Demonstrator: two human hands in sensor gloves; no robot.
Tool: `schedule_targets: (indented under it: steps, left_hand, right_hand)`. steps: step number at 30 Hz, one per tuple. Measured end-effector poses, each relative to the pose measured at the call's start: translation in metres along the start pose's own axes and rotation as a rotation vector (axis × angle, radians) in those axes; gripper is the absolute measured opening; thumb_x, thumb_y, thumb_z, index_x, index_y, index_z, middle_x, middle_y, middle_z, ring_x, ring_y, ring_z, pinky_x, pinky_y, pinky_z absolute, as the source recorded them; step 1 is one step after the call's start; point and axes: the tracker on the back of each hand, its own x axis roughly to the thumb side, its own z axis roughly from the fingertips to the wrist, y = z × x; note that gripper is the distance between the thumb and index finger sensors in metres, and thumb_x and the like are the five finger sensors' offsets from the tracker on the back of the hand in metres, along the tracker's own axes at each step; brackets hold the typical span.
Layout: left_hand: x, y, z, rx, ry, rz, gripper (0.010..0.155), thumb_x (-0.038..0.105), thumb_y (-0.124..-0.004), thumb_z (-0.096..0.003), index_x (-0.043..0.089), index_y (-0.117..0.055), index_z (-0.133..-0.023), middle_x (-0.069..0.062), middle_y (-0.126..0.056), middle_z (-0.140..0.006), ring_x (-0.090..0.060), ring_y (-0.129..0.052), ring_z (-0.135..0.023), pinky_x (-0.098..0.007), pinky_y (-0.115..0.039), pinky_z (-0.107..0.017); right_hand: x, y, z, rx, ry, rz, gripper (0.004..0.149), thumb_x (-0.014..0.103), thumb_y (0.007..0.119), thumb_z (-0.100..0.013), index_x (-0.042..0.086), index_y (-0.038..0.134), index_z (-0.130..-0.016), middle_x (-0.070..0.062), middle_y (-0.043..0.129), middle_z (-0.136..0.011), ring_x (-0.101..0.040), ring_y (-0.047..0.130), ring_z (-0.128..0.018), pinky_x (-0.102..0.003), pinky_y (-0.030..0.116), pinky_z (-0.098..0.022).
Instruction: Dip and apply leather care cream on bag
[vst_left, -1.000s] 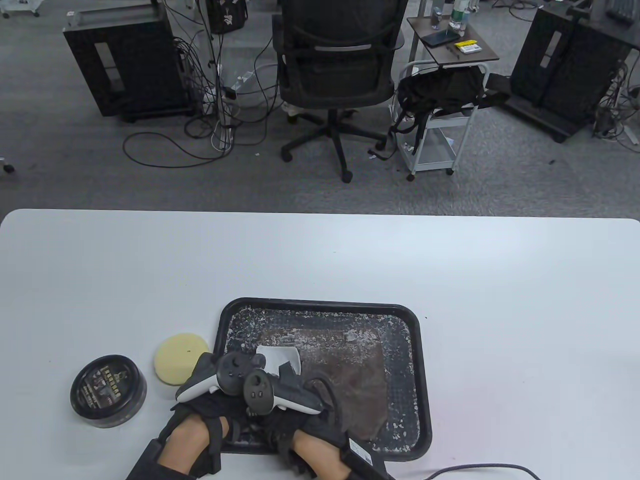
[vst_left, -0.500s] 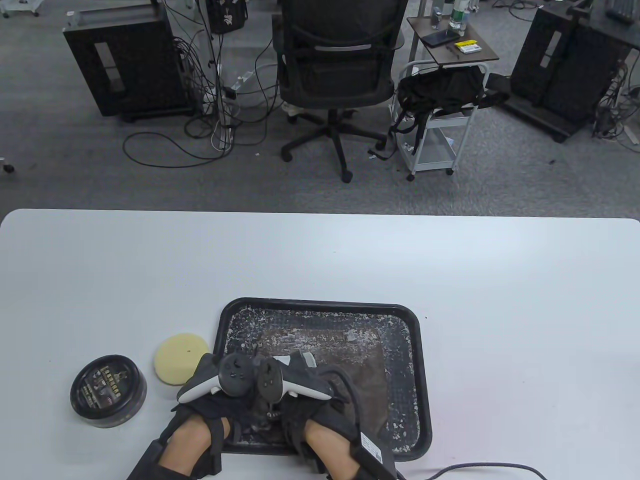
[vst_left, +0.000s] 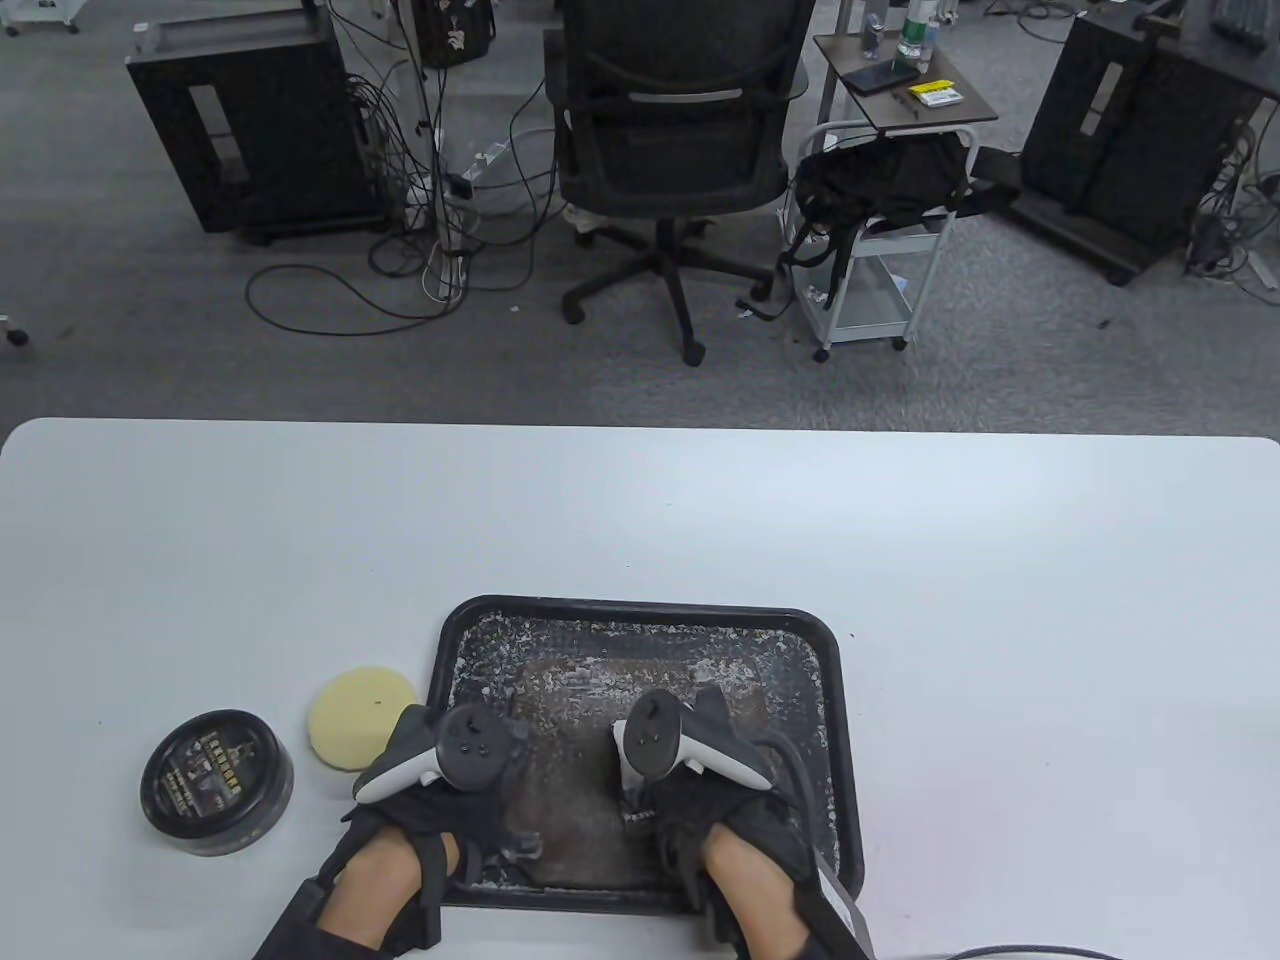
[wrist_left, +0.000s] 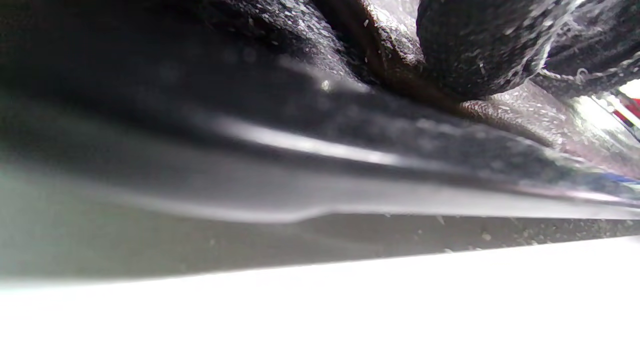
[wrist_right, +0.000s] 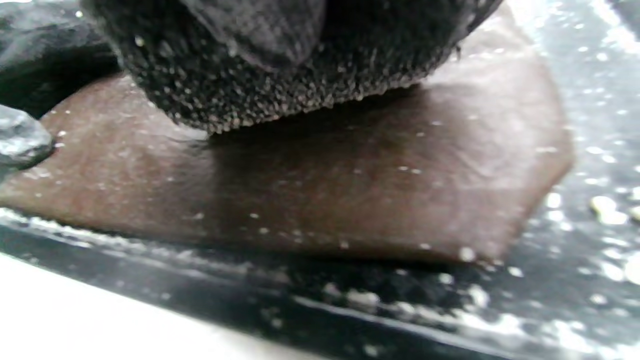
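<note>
A brown leather bag lies flat in a black tray speckled with white flecks. My left hand rests on the bag's front left part; in the left wrist view a gloved finger presses on the brown leather behind the tray rim. My right hand lies palm down on the middle of the bag; its glove presses on the leather. What is under it is hidden. A round black cream tin with its lid on and a yellow sponge sit left of the tray.
The tray stands at the front edge of a white table. A cable trails off the front right. An office chair and a cart stand on the floor beyond the table.
My right hand has slid right across the bag, away from my left hand. A white piece seen at its fingertips a second ago no longer shows. The left hand has stayed put.
</note>
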Motion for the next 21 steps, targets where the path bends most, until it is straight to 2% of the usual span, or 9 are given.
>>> schedule_targets:
  steps: [10, 16, 18, 21]
  left_hand:
    - [0.0, 0.0, -0.001, -0.004, 0.002, 0.002, 0.097, 0.056, -0.079, -0.0375, 0.029, -0.008, -0.098, 0.002, -0.008, -0.107, -0.025, -0.014, -0.103, -0.051, -0.017, -0.073]
    - [-0.001, -0.002, -0.001, -0.015, -0.002, 0.01, 0.094, 0.055, -0.078, -0.0383, 0.029, -0.01, -0.098, 0.002, -0.006, -0.106, -0.026, -0.011, -0.103, -0.052, -0.014, -0.072]
    - [-0.002, -0.002, -0.001, -0.015, -0.001, 0.018, 0.086, 0.055, -0.078, -0.0384, 0.031, -0.023, -0.101, 0.006, -0.008, -0.105, -0.025, -0.011, -0.103, -0.051, -0.014, -0.072]
    - [-0.004, -0.001, 0.0, 0.007, -0.006, 0.037, 0.081, 0.054, -0.077, -0.0391, 0.032, -0.028, -0.1, 0.008, -0.011, -0.105, -0.024, -0.013, -0.102, -0.05, -0.015, -0.071]
  right_hand:
    - [-0.042, 0.008, 0.023, -0.087, 0.087, -0.025, 0.055, 0.015, 0.072, -0.042, 0.023, 0.073, -0.097, -0.011, 0.061, -0.106, -0.04, 0.062, -0.095, -0.061, 0.059, -0.068]
    - [-0.045, 0.008, 0.026, -0.078, 0.165, 0.003, 0.057, 0.014, 0.072, -0.042, 0.016, 0.069, -0.099, -0.021, 0.06, -0.103, -0.048, 0.067, -0.091, -0.061, 0.064, -0.065]
    - [-0.044, 0.008, 0.026, -0.089, 0.148, 0.005, 0.057, 0.014, 0.073, -0.042, 0.015, 0.069, -0.099, -0.021, 0.061, -0.103, -0.048, 0.067, -0.091, -0.061, 0.064, -0.065]
    - [-0.036, 0.01, 0.021, -0.132, 0.048, 0.077, 0.056, 0.014, 0.073, -0.041, 0.014, 0.071, -0.098, -0.022, 0.064, -0.101, -0.049, 0.07, -0.089, -0.061, 0.064, -0.065]
